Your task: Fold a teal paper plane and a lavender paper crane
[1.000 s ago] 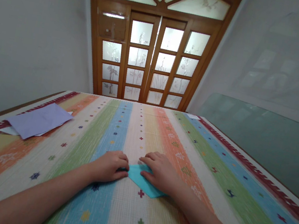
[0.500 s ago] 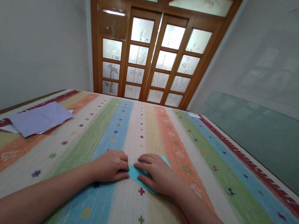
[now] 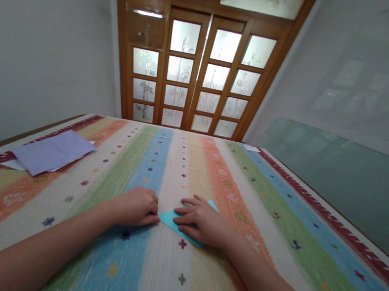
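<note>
You find no readable text, label, brand, number or sign anywhere here. The teal paper point(image 3: 171, 220) under your hands is plain on the part that shows. The lilac sheets point(image 3: 52, 152) far to your left carry no writing you could make out. The striped cloth point(image 3: 157, 269) has only small woven cross and star marks, not letters. The door panes point(image 3: 191, 77) show etched plant patterns, no words.
</note>
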`<act>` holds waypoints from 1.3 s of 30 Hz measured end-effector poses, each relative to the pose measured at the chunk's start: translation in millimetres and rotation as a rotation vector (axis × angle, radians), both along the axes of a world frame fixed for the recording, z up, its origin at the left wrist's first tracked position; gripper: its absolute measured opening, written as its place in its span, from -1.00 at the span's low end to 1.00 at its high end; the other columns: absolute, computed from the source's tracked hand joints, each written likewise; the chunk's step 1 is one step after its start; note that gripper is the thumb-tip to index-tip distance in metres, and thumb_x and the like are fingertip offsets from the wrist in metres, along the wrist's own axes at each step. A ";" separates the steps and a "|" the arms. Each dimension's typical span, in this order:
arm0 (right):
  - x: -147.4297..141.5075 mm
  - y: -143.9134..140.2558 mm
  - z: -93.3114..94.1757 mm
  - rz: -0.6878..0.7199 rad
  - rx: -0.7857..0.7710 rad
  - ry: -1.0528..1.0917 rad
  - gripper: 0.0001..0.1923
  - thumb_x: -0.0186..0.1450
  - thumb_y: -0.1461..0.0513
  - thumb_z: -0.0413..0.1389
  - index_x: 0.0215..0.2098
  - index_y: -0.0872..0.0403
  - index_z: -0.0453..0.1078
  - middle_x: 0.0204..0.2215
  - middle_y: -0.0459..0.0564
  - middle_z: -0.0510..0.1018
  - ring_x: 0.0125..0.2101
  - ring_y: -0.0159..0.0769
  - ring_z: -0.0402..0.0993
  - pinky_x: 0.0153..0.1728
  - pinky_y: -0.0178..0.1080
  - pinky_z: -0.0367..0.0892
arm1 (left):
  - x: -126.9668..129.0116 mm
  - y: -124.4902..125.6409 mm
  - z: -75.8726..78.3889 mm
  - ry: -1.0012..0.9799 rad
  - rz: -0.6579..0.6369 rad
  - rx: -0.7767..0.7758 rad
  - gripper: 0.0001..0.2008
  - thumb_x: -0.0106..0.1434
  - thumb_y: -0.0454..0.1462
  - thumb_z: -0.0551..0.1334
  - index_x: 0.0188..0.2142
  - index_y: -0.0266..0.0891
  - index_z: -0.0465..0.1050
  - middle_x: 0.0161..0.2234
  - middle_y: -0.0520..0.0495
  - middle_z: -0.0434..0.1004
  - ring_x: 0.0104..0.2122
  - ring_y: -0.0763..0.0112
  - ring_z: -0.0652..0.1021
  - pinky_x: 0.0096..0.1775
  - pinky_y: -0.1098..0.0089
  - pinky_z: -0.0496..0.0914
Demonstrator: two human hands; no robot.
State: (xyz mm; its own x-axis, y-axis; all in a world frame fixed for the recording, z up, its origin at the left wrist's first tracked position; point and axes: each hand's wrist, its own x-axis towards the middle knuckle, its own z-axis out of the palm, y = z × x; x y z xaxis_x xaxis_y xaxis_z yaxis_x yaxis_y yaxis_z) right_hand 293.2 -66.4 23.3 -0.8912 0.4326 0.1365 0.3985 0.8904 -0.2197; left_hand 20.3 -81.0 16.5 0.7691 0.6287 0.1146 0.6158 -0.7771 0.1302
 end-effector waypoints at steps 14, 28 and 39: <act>4.4 4.1 6.5 -0.019 -0.072 -0.077 -0.79 0.34 0.06 0.15 -0.10 -0.16 0.56 0.07 -0.08 0.53 0.19 -0.01 0.28 0.15 0.05 0.07 | -0.5 -6.3 1.5 0.113 0.087 0.150 -0.67 0.37 -0.16 0.13 -0.46 -0.24 0.50 -0.47 -0.09 0.51 -0.38 0.27 0.50 -0.34 0.33 0.28; 7.8 6.9 -2.3 -0.082 -0.123 0.084 -0.38 0.22 0.03 0.26 0.20 0.03 0.33 0.10 0.12 0.48 0.09 -0.08 0.35 0.13 -0.06 0.17 | 24.0 -9.9 -17.2 -0.098 0.167 0.086 -0.76 0.34 -0.23 0.18 -0.01 -0.17 0.43 -0.21 -0.10 0.57 -0.16 0.18 0.51 -0.14 0.25 0.35; 2.5 6.2 -5.7 -0.121 -0.035 0.088 -0.50 0.20 0.01 0.26 0.04 0.01 0.38 -0.05 0.06 0.50 -0.04 -0.09 0.37 0.00 -0.07 0.19 | 24.6 -11.3 -18.8 -0.147 0.198 0.065 -0.85 0.32 -0.26 0.20 -0.12 -0.18 0.44 -0.22 -0.08 0.55 -0.15 0.20 0.49 -0.13 0.27 0.34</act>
